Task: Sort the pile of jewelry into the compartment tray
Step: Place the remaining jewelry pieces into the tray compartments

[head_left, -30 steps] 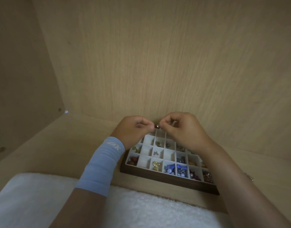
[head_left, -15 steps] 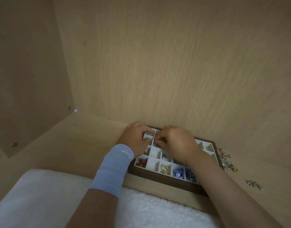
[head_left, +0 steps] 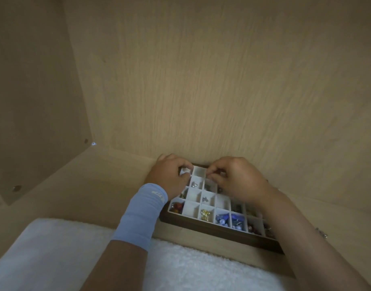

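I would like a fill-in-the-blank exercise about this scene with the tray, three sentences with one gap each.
1. The wristband is light ___.
2. The towel lying in front of the tray is ___.
3. The red beads sit in the tray's near ___ corner.

Missing words: blue; white; left.

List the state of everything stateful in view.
compartment tray, flat on the shelf, partly filled, several cells empty
left hand, fingers curled over the far-left cells, grip unclear
right hand, fingertips pinched over the far row, item not visible
loose jewelry, outside the tray, unsorted
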### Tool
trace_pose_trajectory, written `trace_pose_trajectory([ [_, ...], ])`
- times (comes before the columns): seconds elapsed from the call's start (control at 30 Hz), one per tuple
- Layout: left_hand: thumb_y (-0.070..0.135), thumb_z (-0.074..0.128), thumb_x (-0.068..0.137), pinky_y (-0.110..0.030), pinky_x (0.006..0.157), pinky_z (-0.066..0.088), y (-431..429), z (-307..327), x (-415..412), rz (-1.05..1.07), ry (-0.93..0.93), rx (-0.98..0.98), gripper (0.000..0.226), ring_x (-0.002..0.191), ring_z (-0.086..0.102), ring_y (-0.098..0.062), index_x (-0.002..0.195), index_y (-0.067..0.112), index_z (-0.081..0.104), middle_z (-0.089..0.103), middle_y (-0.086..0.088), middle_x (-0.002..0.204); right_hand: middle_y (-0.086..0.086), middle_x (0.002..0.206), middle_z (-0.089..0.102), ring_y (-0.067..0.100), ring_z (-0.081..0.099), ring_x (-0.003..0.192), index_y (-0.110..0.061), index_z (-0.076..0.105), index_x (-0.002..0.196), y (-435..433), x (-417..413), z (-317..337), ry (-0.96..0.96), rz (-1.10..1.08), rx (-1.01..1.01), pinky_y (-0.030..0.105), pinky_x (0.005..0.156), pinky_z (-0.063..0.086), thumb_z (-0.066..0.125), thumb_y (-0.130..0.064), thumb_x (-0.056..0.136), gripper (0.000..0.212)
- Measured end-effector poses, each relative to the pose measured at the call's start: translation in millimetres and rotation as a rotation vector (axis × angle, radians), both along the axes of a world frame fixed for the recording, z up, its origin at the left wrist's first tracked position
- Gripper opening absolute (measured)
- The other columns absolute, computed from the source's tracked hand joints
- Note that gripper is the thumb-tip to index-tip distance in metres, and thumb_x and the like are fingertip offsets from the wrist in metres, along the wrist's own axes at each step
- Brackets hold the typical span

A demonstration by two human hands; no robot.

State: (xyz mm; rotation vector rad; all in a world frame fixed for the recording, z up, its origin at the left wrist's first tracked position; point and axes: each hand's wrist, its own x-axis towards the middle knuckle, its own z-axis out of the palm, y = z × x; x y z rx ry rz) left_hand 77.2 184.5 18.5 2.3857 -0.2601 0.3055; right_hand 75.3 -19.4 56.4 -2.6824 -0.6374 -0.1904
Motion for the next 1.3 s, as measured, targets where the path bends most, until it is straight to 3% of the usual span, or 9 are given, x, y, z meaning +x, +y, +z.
trace_pose_trajectory([
  [0.13,0.021,0.062,0.089,-0.023,0.091,0.038,-16,9,-2,-0.058,-0.075,-0.023,0.019,0.103,0.044,-0.008,0.105,0.029,0.069,0.059,0.014,0.099,-0.018,0.091,0.070,-0.008,0.060,0.073,-0.032,0.075,0.095,-48,-14,22,0.052,-0.132,0.109,0.017,0.070,0.046,0.068,-0.027,0.093,0.010],
  [0.4,0.025,0.059,0.092,-0.023,0.086,0.044,-93,20,-34,-0.334,-0.077,0.030,0.019,0.094,0.051,-0.003,0.108,0.031,0.068,0.060,0.018,0.098,-0.011,0.090,0.069,-0.013,0.057,0.057,-0.032,0.074,0.092,-153,-45,35,0.255,-0.285,-0.089,0.008,0.054,0.039,0.070,-0.019,0.091,0.014],
  [0.53,0.024,0.057,0.093,-0.026,0.089,0.045,-144,15,-42,-0.440,-0.039,0.077,0.019,0.092,0.048,-0.002,0.106,0.030,0.069,0.057,0.018,0.092,-0.005,0.083,0.073,0.001,0.060,0.050,-0.029,0.074,0.085,-191,-52,32,0.442,-0.369,-0.121,0.015,0.047,0.044,0.067,-0.004,0.082,0.026],
  [0.67,0.027,0.060,0.090,-0.030,0.093,0.045,-192,13,-45,-0.449,-0.013,0.131,0.017,0.099,0.048,-0.006,0.103,0.031,0.070,0.058,0.017,0.091,-0.001,0.074,0.071,0.011,0.061,0.059,-0.028,0.072,0.083,-205,-52,27,0.593,-0.400,-0.178,0.020,0.045,0.044,0.070,-0.007,0.074,0.023],
  [0.77,0.029,0.060,0.088,-0.035,0.099,0.041,-223,13,-46,-0.484,-0.011,0.279,0.022,0.111,0.049,-0.015,0.108,0.030,0.070,0.063,0.009,0.106,-0.011,0.060,0.066,0.008,0.062,0.057,-0.026,0.072,0.082,-205,-54,24,0.692,-0.424,-0.208,0.017,0.044,0.045,0.084,-0.019,0.073,0.016],
  [0.87,0.039,0.060,0.089,-0.035,0.105,0.036,-245,10,-49,-0.500,-0.017,0.412,0.025,0.116,0.047,-0.021,0.111,0.031,0.070,0.064,0.004,0.114,-0.013,0.047,0.061,0.003,0.058,0.048,-0.025,0.074,0.084,-205,-53,20,0.707,-0.425,-0.201,0.013,0.038,0.041,0.083,-0.016,0.075,0.015],
  [1.0,0.043,0.062,0.088,-0.034,0.109,0.029,-256,5,-49,-0.481,-0.039,0.442,0.023,0.114,0.049,-0.022,0.106,0.033,0.073,0.067,0.004,0.112,-0.005,0.049,0.063,0.011,0.060,0.048,-0.017,0.078,0.078,-206,-50,14,0.690,-0.446,-0.124,0.018,0.043,0.045,0.081,-0.011,0.072,0.010],
  [1.13,0.046,0.064,0.087,-0.030,0.103,0.029,-253,2,-47,-0.454,-0.066,0.421,0.023,0.114,0.050,-0.019,0.104,0.034,0.074,0.069,0.007,0.108,0.002,0.057,0.066,0.016,0.062,0.053,-0.012,0.081,0.085,-209,-45,10,0.694,-0.425,-0.050,0.024,0.051,0.050,0.081,-0.011,0.071,0.015],
  [1.3,0.041,0.065,0.087,-0.025,0.093,0.039,-237,2,-45,-0.455,-0.032,0.386,0.019,0.103,0.055,-0.011,0.104,0.038,0.074,0.071,0.012,0.100,0.000,0.060,0.070,0.017,0.067,0.057,-0.006,0.079,0.088,-207,-42,5,0.701,-0.364,0.033,0.025,0.053,0.050,0.076,-0.012,0.076,0.014],
])
